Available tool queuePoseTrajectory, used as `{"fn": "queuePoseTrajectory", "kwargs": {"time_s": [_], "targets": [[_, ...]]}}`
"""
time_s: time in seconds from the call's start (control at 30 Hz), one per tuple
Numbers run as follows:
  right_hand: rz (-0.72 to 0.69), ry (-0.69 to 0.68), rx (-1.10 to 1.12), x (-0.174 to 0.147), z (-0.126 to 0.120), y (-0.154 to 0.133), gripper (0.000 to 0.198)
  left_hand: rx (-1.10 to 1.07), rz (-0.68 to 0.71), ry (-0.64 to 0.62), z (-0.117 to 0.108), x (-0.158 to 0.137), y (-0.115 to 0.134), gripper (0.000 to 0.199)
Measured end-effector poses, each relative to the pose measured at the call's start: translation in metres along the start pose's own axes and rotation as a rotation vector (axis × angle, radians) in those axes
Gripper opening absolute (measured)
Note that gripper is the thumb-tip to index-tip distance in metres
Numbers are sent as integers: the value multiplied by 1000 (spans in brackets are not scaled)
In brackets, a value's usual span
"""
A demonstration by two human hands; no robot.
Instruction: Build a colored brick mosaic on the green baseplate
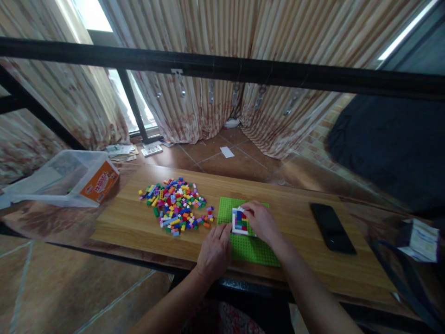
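Note:
On the wooden board lies a green studded baseplate [255, 253]. A small toy brick build [239, 221] stands on it, with a white border around red, blue, green and yellow bricks. My right hand [261, 221] reaches over from the right, its fingers pinched at the build's upper right edge. My left hand [214, 248] rests by the baseplate's left edge. Its fingers are bent together, tips at the build's left side; what may lie between them is hidden. A loose heap of colourful toy bricks [181, 206] spreads to the left.
A black phone [333, 228] lies on the board [292, 218] at the right. Off its left end, a clear plastic bin [69, 171] with an orange label lies tipped over. A black metal bar [215, 67] crosses in front of the curtains [208, 28]. Papers [121, 151] lie behind the bin.

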State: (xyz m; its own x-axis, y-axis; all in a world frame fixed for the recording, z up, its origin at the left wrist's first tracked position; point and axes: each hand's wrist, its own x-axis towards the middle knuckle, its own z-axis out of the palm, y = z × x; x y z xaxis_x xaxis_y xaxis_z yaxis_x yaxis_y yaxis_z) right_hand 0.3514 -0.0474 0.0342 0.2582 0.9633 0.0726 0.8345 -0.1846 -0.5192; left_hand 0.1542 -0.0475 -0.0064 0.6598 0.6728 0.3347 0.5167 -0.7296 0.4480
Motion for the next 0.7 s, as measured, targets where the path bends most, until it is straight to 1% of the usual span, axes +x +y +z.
{"fn": "queuePoseTrajectory", "kwargs": {"time_s": [0.17,0.3,0.47,0.7], "targets": [[71,100,47,-3,-13,23,22,-4,5,18,-1,0,1,41],[98,142,70,-7,-16,29,21,-8,7,31,-1,0,0,41],[77,81,81,-12,-15,30,21,-6,14,25,-1,1,0,42],[-70,-42,24,-4,-20,18,24,1,10,18,-2,1,1,42]]}}
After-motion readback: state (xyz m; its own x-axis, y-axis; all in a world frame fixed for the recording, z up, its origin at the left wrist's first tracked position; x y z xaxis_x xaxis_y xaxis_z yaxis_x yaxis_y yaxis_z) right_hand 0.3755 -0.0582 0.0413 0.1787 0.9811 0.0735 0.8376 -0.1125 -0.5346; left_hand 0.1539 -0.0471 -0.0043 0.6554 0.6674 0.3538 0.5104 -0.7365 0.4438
